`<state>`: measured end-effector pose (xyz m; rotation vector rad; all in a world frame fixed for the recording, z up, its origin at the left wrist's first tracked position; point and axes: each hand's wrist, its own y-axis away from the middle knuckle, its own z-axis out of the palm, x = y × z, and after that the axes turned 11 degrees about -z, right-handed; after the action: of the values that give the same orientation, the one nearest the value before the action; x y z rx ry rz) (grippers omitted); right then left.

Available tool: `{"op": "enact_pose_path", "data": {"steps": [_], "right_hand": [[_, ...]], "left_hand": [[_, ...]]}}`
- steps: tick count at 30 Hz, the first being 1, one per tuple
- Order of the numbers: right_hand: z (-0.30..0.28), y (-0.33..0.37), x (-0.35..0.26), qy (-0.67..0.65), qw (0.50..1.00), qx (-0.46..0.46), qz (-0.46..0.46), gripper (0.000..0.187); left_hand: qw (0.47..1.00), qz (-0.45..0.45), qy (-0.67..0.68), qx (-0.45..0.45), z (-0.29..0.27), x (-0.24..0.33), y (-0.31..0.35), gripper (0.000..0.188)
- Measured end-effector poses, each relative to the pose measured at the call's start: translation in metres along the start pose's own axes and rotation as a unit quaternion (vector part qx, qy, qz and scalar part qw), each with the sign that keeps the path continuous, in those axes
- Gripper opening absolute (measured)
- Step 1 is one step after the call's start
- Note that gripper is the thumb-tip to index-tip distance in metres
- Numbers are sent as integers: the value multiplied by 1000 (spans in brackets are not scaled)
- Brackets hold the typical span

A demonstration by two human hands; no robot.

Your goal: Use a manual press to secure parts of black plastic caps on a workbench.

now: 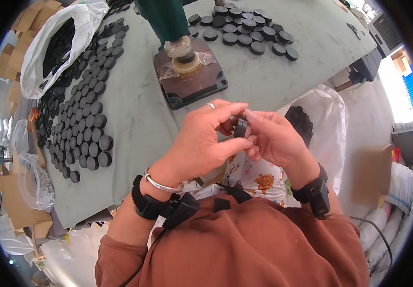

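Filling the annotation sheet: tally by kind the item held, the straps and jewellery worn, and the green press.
Black round disc between left hand and right hand: 1
Black wrist straps: 2
Silver metal bracelet: 1
Silver metal ring: 1
Dark green upright press: 1
Total: 6

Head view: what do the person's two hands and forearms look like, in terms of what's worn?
The left hand has a silvery ring, a silvery bracelet and a black wrist strap with a boxy device and dark cable. The right hand has a black wrist-mounted device. Both sleeves are reddish-brown.
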<state>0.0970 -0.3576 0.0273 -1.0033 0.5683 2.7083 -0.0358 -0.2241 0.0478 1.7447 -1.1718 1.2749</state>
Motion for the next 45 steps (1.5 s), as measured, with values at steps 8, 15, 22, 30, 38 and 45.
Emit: {"op": "enact_pose_path", "data": {"steps": [8,15,22,30,38,45], "right_hand": [[4,-1,13,136,988,27,-62,31],[11,1,10,339,933,29,-117,36],[5,-4,12,345,929,23,-134,35],[1,-6,25,355,911,20,-206,22],[8,-6,36,365,885,65,-281,14],[7,-6,45,344,894,75,-278,14]], "left_hand": [[996,-83,-24,-3,-2,-9,0,48],[990,-134,0,47,3,-13,2,38],[995,-52,-67,53,6,-19,3,33],[996,1,-27,90,17,-31,7,32],[989,42,8,142,26,-39,6,27],[987,45,-54,145,23,-37,9,30]]}}
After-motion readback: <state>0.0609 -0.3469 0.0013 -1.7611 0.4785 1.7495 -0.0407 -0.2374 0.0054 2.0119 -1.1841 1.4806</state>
